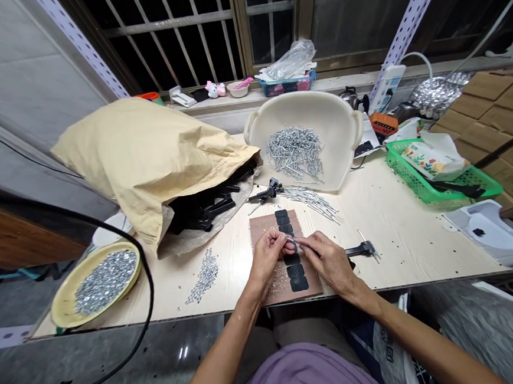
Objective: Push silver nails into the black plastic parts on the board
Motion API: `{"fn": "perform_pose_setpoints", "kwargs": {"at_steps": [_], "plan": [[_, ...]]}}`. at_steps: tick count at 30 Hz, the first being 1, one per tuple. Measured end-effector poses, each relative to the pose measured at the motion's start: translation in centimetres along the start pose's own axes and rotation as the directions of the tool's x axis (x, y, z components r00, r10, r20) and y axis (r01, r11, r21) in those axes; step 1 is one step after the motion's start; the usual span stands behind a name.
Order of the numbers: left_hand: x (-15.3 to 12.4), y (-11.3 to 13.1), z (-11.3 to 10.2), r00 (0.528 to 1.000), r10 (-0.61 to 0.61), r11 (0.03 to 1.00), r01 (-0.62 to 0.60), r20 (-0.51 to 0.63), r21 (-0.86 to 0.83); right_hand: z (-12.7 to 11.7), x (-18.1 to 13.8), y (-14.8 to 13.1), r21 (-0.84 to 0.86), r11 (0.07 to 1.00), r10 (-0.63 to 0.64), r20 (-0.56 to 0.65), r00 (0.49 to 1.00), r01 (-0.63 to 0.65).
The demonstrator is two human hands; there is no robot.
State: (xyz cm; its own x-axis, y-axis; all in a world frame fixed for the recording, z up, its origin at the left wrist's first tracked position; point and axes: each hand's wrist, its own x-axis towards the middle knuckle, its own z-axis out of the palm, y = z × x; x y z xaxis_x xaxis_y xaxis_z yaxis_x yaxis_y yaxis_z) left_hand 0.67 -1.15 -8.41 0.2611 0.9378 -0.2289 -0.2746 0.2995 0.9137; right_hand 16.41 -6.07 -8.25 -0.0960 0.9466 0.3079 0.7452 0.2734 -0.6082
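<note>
Both hands meet over a brown wooden board (265,224) carrying a column of black rounded pads (298,284). My left hand (268,253) is closed in a pinch around a small shiny metal piece, too small to name. From the right, my right hand (328,257) closes on a thin metal rod whose tip meets that piece. Beside my right wrist lies a black plastic part with a bar (361,249) and a metal rod through its end. A similar black part (272,189) rests beyond the board, near loose thin metal rods (313,201).
A white basin (256,134) of metal rods stands behind. Left are a paper sack (146,147) with black parts, a yellow bowl (63,305) of small metal pieces and a loose pile (204,274) of them. A green basket (482,183) and cardboard boxes (494,114) stand right.
</note>
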Motion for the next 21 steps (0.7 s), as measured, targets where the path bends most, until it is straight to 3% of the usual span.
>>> {"fn": "perform_pose_setpoints", "kwargs": {"at_steps": [6,10,16,21], "plan": [[-0.6,0.3,-0.2,1.0,-0.005,0.998,0.006,0.014,-0.063,-0.1,-0.1,-0.5,-0.078,0.997,0.013,0.002,1.0,-0.013],[-0.8,0.2,-0.3,0.999,0.005,0.999,-0.006,-0.038,-0.046,-0.2,-0.2,-0.8,-0.109,0.994,0.011,0.022,1.0,-0.008],[-0.9,0.2,-0.6,0.997,0.022,0.995,-0.013,-0.08,0.101,0.3,-0.2,-0.9,-0.051,0.999,-0.004,-0.016,1.0,0.003],[-1.2,0.3,-0.5,0.994,0.066,0.98,-0.047,-0.091,0.194,0.4,-0.4,-1.1,-0.138,0.99,0.008,-0.025,1.0,-0.012]]}}
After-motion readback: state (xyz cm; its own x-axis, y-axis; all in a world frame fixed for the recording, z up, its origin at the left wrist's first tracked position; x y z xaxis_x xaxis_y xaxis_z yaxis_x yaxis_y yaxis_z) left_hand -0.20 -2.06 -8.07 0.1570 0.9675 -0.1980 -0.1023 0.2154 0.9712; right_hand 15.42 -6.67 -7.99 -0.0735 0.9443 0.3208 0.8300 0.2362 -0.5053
